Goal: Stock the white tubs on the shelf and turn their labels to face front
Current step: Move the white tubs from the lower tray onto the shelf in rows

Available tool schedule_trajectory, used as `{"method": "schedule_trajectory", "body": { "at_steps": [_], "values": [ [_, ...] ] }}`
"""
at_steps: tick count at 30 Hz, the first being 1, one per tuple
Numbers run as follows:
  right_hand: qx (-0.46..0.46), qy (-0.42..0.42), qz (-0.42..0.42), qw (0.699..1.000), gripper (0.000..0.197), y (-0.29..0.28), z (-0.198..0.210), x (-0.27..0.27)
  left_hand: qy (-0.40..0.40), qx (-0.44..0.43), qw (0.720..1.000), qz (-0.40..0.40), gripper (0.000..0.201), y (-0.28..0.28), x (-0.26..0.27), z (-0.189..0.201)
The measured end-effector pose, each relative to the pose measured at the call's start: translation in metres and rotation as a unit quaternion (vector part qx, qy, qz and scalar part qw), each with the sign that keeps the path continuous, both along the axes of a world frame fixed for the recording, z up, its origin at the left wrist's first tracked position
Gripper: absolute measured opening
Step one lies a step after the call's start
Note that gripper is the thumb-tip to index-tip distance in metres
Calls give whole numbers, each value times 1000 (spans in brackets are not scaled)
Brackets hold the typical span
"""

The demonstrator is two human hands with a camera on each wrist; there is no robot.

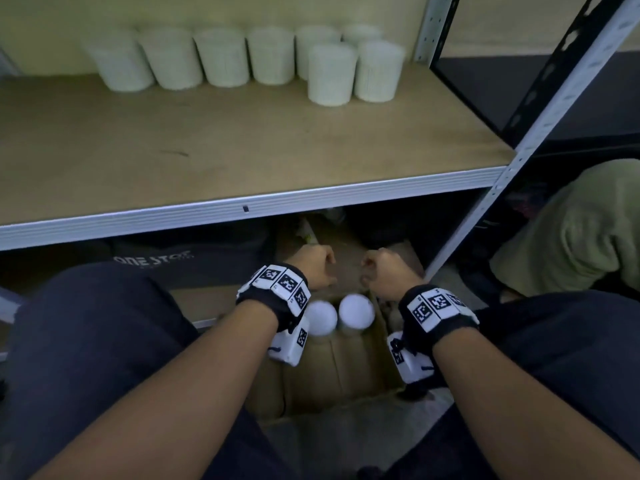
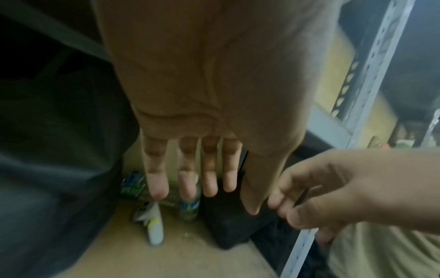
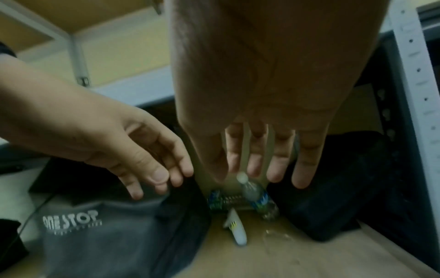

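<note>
Several white tubs (image 1: 221, 57) stand in a row at the back of the wooden shelf (image 1: 242, 140), with two more (image 1: 331, 74) in front of them at the right. Their labels are too blurred to read. Below the shelf, two white tubs (image 1: 320, 318) stand in an open cardboard box (image 1: 346, 368) between my knees. My left hand (image 1: 313, 266) and right hand (image 1: 384, 270) hover side by side just beyond those tubs, holding nothing. The wrist views show the left hand (image 2: 207, 186) and the right hand (image 3: 257, 163) with loosely extended fingers.
A dark bag marked ONE STOP (image 3: 95, 235) lies under the shelf at the left. Plastic bottles (image 3: 257, 197) and a white tube (image 3: 235, 229) lie on the lower board. A grey perforated post (image 1: 540, 126) rises at the right, with a green cloth (image 1: 581, 230) beyond it.
</note>
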State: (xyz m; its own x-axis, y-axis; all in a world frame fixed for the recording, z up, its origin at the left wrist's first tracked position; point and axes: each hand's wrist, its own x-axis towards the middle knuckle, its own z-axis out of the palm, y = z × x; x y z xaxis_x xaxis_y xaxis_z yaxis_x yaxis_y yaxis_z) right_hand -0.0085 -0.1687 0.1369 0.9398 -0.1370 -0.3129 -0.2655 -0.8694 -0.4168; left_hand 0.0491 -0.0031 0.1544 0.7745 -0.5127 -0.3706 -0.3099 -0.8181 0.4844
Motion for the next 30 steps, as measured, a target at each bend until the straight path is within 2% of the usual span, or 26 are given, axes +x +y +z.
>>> {"method": "schedule_trajectory", "body": {
  "at_steps": [4,9,13,15,17,20,22,25,28,29,30],
  "values": [
    [-5,93,-7,996,37,6,-34,2,47,53,998,-2,37,-5,-3,-53],
    [-32,137,15,990,43,11,-77,4,79,114,990,-40,58,-8,-3,-109],
    [-126,169,38,977,51,11,-111,4,70,121,990,-4,41,-12,-9,-152],
    [-149,199,48,967,63,10,-127,2,66,136,988,-12,41,-17,-12,-167],
    [-153,213,53,963,71,7,-142,2,77,156,984,-26,50,-22,-14,-178],
    [-147,198,58,967,80,8,-163,7,108,171,979,-34,76,-20,-13,-194],
    [-129,200,49,970,84,11,-175,10,96,181,978,-43,88,-19,-14,-203],
    [-160,192,58,966,83,14,-190,11,58,179,981,-54,96,-19,-17,-212],
    [-193,167,65,965,82,15,-199,11,-45,191,980,-33,83,-19,-22,-213],
    [-197,167,67,964,81,16,-202,12,-62,184,980,-34,79,-20,-22,-216],
    [-198,167,67,963,79,17,-204,13,-43,181,982,-33,78,-22,-24,-218]
  ]
}}
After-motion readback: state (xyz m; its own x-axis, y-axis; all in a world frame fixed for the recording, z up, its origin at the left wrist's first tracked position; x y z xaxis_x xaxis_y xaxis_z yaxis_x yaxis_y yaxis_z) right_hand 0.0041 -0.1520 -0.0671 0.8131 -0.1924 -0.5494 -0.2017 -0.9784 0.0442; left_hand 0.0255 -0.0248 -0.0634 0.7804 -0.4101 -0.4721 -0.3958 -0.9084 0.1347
